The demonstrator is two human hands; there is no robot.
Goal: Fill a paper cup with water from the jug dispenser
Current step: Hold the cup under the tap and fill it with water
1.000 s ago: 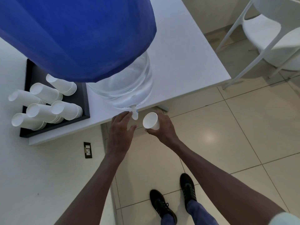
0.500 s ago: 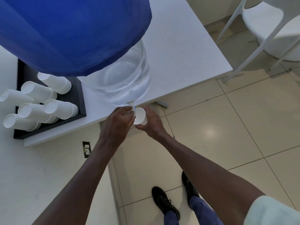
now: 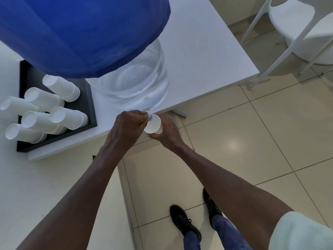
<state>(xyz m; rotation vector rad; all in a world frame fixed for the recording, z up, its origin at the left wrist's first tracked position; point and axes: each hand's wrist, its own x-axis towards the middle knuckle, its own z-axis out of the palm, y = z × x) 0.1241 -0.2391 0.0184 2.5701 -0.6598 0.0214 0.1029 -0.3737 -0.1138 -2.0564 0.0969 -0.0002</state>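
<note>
A big water jug (image 3: 133, 82) with a blue cover (image 3: 81, 31) stands at the near edge of the white table (image 3: 203, 51). Its small tap (image 3: 150, 117) with a blue tip juts over the edge. My left hand (image 3: 128, 127) pinches the tap. A white paper cup (image 3: 153, 125) sits directly under the tap, tilted toward me, held from below and behind by my right hand (image 3: 166, 134). I cannot tell whether water is running.
A black tray (image 3: 90, 105) to the left of the jug holds several stacks of white paper cups (image 3: 59, 116) lying on their sides. A white chair (image 3: 295, 35) stands at the far right. Tiled floor and my shoes (image 3: 185, 222) are below.
My right hand brought the cup left, up under the tap. My left hand closed from a loose reach onto the tap.
</note>
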